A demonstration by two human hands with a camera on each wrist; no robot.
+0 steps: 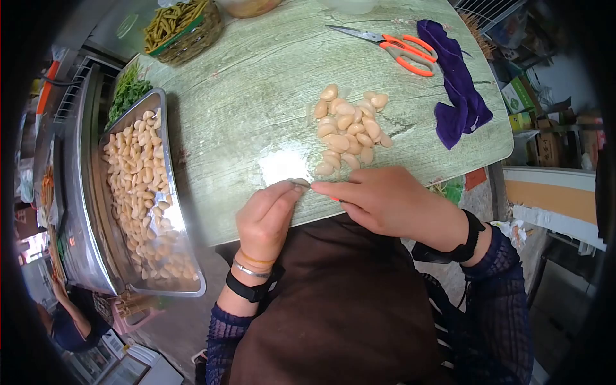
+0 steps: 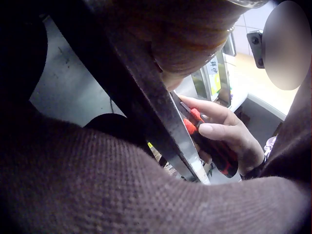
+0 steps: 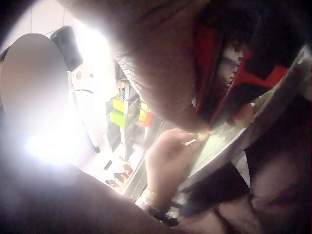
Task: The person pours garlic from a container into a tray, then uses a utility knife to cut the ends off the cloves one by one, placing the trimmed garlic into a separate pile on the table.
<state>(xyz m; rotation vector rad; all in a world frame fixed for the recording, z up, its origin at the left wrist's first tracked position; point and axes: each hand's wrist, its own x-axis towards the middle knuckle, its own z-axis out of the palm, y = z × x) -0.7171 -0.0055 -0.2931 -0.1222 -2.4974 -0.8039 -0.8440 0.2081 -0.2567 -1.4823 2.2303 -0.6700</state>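
My left hand [image 1: 264, 215] pinches a small flat piece [image 1: 299, 183], pale with a greyish edge, at the table's near edge. Facing it, my right hand [image 1: 388, 200] has its fingertips right at that piece. This hand grips a red-and-black handled tool [image 2: 220, 155], mostly hidden under the palm in the head view; its exact kind I cannot tell. Just beyond the hands lies a loose pile of pale, smooth, bean-shaped pieces [image 1: 350, 128]. More such pieces [image 1: 138, 173] fill a metal tray [image 1: 172, 167] left of the table.
Orange-handled scissors [image 1: 410, 54] and a purple cloth [image 1: 459, 96] lie at the far right of the green table [image 1: 237, 102]. A basket of green beans [image 1: 183, 32] stands at the far left, leafy greens [image 1: 130, 90] behind the tray. Another person [image 1: 74, 317] is at lower left.
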